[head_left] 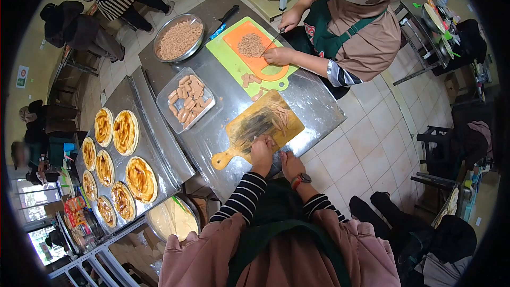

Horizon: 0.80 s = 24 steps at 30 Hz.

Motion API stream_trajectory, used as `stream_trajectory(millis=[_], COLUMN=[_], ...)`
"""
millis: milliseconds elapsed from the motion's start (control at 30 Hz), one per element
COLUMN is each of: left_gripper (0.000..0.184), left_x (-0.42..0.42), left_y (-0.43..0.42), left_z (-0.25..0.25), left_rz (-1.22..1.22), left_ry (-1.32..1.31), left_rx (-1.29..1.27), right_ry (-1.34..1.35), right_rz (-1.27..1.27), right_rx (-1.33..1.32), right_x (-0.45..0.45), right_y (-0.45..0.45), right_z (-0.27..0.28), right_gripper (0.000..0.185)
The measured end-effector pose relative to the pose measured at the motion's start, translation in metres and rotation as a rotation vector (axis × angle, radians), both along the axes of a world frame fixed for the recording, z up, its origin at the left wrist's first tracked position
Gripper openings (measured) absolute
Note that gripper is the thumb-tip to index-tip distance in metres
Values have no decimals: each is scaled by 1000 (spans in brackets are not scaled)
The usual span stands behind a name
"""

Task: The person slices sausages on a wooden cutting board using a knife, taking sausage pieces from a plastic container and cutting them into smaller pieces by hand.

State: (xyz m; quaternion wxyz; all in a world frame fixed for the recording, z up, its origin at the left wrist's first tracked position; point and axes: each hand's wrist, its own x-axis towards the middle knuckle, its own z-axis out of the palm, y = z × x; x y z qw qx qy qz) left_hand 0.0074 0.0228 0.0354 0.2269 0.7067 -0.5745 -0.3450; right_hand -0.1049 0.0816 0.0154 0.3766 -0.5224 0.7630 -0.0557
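Note:
A wooden cutting board point(236, 130) lies tilted on the metal table in front of me. My left hand point(262, 153) rests over it with bent fingers, closed on a piece of sausage point(272, 141). Several sausage strips point(280, 118) lie on the board's right part. At the board's near edge, my right hand point(291, 166) is curled closed, a watch on its wrist. What it grips is too hidden to make out; a dark shape shows between my hands.
A clear tub of sausages point(187, 101) and a steel bowl of chopped sausage point(179, 39) stand left and beyond. Across the table, a co-worker cuts sausage on an orange board point(247, 66). A knife point(228, 14) lies at the far edge. Sauced dough rounds point(142, 179) sit at left.

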Motion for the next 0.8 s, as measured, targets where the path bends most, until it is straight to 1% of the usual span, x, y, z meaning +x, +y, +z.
stream_trajectory(millis=[67,133,233,333,567,667,733,800], left_gripper=[5,6,10,13,12,11,10,10], left_x=[-1,-1,-1,0,-2,-2,-4,-4], left_y=[1,3,5,6,8,6,6,6], left_z=[3,-3,-10,-13,-21,-22,-13,-15], left_rz=[-16,-36,-30,-35,27,18,24,35], left_ry=[32,-53,-97,-106,-66,-74,-76,-72], left_rx=[-7,-52,-109,-110,-115,-121,-101,-105], right_ry=[23,30,30,19,-3,-4,-21,-38], right_rz=[48,61,87,101,147,160,175,183], right_rx=[-11,-16,-40,-65,-100,-33,-46,-60], right_x=[-2,-4,-3,-3,-8,-9,-10,-10], right_y=[-1,-2,-4,-6,-13,-20,-25,-24], right_z=[6,6,9,9,6,9,-5,-13], right_gripper=[47,46,44,43,41,42,42,42])
